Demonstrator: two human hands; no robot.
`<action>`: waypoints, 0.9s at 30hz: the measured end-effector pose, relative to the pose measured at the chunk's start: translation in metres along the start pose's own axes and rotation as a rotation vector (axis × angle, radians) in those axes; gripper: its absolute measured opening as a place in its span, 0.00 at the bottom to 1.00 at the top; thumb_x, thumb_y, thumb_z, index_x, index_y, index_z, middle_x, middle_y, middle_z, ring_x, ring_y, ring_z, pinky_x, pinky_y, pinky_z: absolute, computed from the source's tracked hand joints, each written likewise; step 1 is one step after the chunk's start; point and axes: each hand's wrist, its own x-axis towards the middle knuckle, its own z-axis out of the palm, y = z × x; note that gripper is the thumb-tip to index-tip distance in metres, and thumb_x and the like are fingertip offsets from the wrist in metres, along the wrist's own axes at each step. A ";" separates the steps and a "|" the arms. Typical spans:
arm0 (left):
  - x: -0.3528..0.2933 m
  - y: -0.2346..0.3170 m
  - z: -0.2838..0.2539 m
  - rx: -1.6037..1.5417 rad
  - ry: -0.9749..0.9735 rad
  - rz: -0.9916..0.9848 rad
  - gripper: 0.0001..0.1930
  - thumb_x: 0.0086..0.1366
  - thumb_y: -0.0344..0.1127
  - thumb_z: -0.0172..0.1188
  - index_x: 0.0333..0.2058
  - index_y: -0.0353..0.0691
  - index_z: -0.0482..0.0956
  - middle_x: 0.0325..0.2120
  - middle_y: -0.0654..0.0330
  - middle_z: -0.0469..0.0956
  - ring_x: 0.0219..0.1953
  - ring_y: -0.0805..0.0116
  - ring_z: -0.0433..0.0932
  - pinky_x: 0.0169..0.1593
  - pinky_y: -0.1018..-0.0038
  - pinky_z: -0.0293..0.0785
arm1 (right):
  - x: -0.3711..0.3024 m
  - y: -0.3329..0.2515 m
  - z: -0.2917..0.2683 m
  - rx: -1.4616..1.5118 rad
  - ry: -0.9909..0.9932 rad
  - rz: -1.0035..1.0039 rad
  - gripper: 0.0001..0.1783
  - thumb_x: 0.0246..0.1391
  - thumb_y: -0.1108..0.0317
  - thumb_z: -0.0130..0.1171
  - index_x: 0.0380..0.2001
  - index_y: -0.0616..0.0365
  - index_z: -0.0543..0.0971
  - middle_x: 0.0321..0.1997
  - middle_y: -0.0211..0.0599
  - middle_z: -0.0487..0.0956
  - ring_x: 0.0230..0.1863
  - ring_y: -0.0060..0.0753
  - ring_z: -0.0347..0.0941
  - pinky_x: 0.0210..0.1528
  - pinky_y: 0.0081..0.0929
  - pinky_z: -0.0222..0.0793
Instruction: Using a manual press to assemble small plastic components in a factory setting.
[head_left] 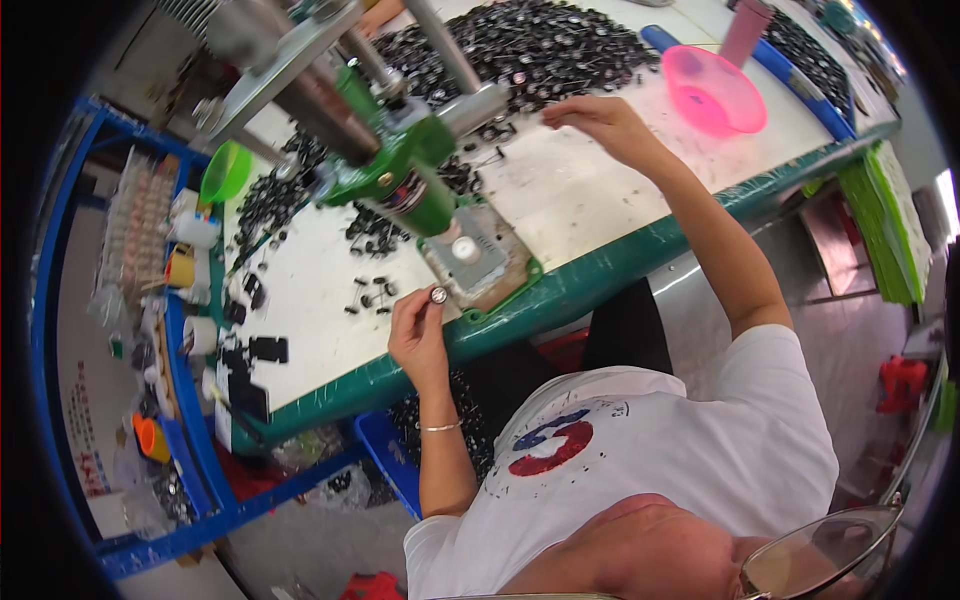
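Note:
My left hand (418, 335) is closed in a pinch on a small round black wheel-like part (438, 295) with a pale face, beside the near corner of the press base. Over the white tabletop, by the edge of the large heap, my right hand (610, 128) reaches out with fingers stretched to the left. I see nothing in its fingers. Between the hands stands a green press (400, 180) with a metal column. Below its head a white round piece (465, 250) sits on a grey plate (484, 262).
A large heap of small black parts (520, 50) covers the table's far side. Smaller clusters (375, 232) lie left of the press. A pink bowl (715, 90) stands at right, a green bowl (227, 172) at left. A blue bin (388, 462) is below the table edge.

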 end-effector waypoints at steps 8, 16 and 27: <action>0.002 -0.005 0.006 -0.032 -0.014 -0.024 0.07 0.62 0.19 0.62 0.39 0.32 0.82 0.39 0.62 0.79 0.39 0.76 0.76 0.46 0.79 0.74 | -0.101 0.019 -0.136 -0.615 0.676 -0.012 0.15 0.61 0.68 0.57 0.50 0.61 0.80 0.49 0.38 0.82 0.49 0.33 0.77 0.55 0.28 0.70; 0.000 -0.004 0.009 0.001 -0.015 -0.030 0.07 0.63 0.19 0.61 0.40 0.30 0.82 0.38 0.62 0.78 0.38 0.77 0.76 0.45 0.80 0.75 | -0.100 0.032 -0.142 -1.214 0.396 0.368 0.20 0.56 0.51 0.61 0.44 0.52 0.83 0.44 0.38 0.83 0.48 0.46 0.77 0.49 0.41 0.71; 0.001 -0.001 0.011 0.064 -0.021 -0.011 0.07 0.63 0.20 0.61 0.40 0.31 0.82 0.38 0.62 0.77 0.38 0.77 0.76 0.43 0.80 0.74 | -0.115 0.026 -0.080 -1.337 0.276 -0.058 0.06 0.51 0.72 0.56 0.32 0.51 0.82 0.34 0.31 0.81 0.39 0.35 0.77 0.46 0.34 0.67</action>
